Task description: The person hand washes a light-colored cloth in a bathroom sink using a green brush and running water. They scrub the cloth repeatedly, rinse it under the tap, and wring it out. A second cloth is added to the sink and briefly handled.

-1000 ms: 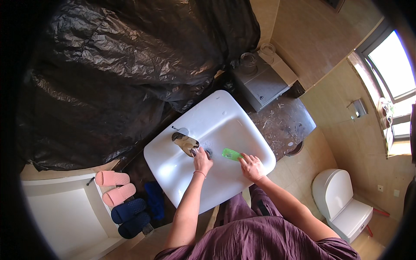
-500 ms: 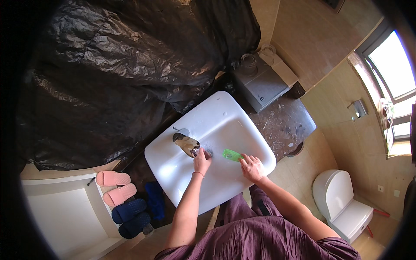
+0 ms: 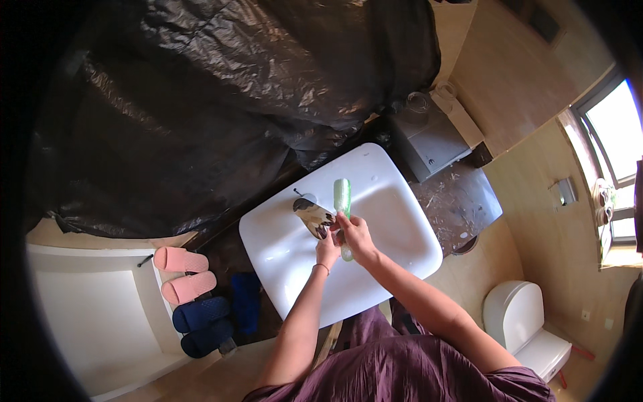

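My right hand (image 3: 359,238) grips a translucent green phone case (image 3: 342,195), which stands up on its long side above the white sink (image 3: 395,201). The case lies just right of the shiny metal faucet (image 3: 312,216). Close under the spout is my left hand (image 3: 327,251), its fingers closed and almost meeting those of the right hand. What the left fingers hold, if anything, is hidden. The case's lower end shows below my right fingers.
Black plastic sheeting (image 3: 221,120) hangs behind the sink. A grey box (image 3: 432,144) stands on the dark counter (image 3: 462,201) at the right. Pink slippers (image 3: 189,288) and dark blue slippers (image 3: 201,315) lie at the left by a white cabinet (image 3: 94,315). A toilet (image 3: 516,311) is at the lower right.
My right hand has brought the green case left and up beside the faucet, turning it from nearly level to upright. My left hand stays by the spout. The view has shifted slightly.
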Motion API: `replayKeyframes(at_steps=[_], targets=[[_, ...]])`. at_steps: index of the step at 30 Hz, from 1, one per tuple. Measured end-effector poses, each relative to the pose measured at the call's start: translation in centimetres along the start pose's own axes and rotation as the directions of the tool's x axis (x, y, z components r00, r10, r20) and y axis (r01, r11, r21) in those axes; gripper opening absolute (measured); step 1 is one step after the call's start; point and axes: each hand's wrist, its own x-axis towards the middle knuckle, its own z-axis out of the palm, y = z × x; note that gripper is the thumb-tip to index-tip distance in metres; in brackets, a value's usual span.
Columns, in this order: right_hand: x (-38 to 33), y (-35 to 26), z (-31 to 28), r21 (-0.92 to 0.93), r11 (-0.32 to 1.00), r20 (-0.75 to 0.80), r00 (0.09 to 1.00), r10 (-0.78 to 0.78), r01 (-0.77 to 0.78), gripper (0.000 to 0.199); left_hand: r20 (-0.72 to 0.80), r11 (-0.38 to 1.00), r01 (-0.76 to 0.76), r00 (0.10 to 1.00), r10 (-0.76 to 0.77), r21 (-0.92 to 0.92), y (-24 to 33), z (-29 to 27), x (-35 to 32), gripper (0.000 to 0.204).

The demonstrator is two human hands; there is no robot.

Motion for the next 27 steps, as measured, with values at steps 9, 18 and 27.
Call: replayKeyframes(at_steps=[9, 18, 27], targets=[[-2.3, -1.5, 1.3, 0.078, 0.997, 0.073, 0.997, -0.033, 0.027, 0.035, 0.137, 0.949, 0.262, 0.961, -0.240, -0.176, 1.1, -0.9, -0.1, 0.037], [0.0, 7.0, -2.7, -0.159, 0.922, 0.213, 0.899, 0.383, -0.355, 0.044, 0.014, 0.922, 0.153, 0.987, -0.159, -0.355, -7.4, 2.4, 2.3, 0.026], [3.8, 8.3, -3.4, -0.266, 0.879, 0.319, 0.825, 0.467, -0.395, 0.049, 0.325, 0.529, 0.464, 0.883, -0.338, -0.711, -2.7, -1.3, 1.5, 0.032]])
